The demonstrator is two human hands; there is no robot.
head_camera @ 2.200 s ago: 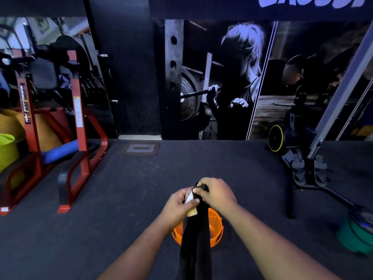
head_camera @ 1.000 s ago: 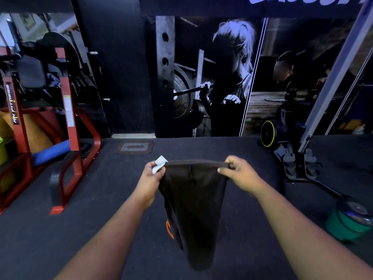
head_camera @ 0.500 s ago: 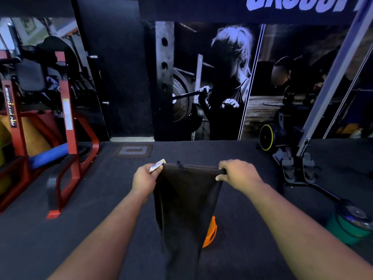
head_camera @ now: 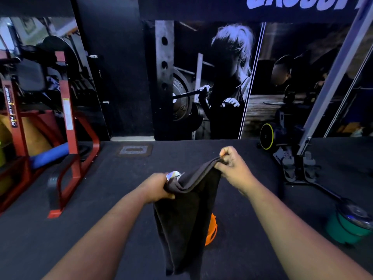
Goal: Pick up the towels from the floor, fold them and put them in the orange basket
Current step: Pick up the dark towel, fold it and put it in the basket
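— How do the arms sit in the head view?

— Both forearms reach forward from the bottom of the picture, bare, over the dark floor [head_camera: 60, 235]. The right hand [head_camera: 232, 170] is raised higher and farther out than the left hand [head_camera: 156, 187].

— And the hands themselves?

— The left hand is curled round one top corner of a dark towel [head_camera: 185, 219], with a small white tag [head_camera: 174, 175] sticking up just beside its knuckles. The right hand pinches the other top corner, fingers curled in tight with the thumb on top.

— So the towel is off the floor?

— Yes. Its top edge slopes and sags between the two hands, and the rest hangs straight down in folds between the forearms, reaching the bottom of the picture.

— Where is the orange basket [head_camera: 212, 231]?

— On the floor behind the hanging towel, which hides most of it; only a slice of its right side shows.

— Anything else around?

— A red metal rack [head_camera: 68, 126] stands at the left, a green tub [head_camera: 347, 229] at the right edge, and a gym wall poster [head_camera: 222, 77] straight ahead.
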